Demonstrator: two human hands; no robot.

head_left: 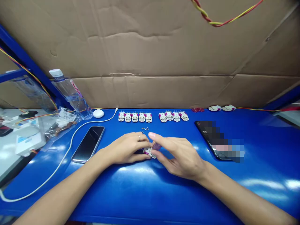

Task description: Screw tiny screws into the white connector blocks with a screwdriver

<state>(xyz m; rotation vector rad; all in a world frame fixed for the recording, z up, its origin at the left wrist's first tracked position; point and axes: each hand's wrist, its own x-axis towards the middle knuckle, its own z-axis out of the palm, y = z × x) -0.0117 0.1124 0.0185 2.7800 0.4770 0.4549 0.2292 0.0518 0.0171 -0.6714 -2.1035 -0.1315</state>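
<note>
**Connector gripped by both hands, mid-table**

Both hands meet on one white-and-magenta connector point(150, 152), low over the blue table point(140, 190) near its middle. The left hand point(127, 150) pins it under curled fingers. The right hand point(179, 157) pinches its purple end, forefinger raised. Advised: hold it flat and steady (loose screws point(145, 128) lie just behind). It resembles the rows of connectors point(134, 117) beyond, but is mostly hidden.

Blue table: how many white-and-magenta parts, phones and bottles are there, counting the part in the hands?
White-and-magenta parts in the middle rows: 9
Held part, between left hand and right hand: 1
Similar white parts far right: 2
Phones: 2
Water bottle: 1
Total: 15
</note>
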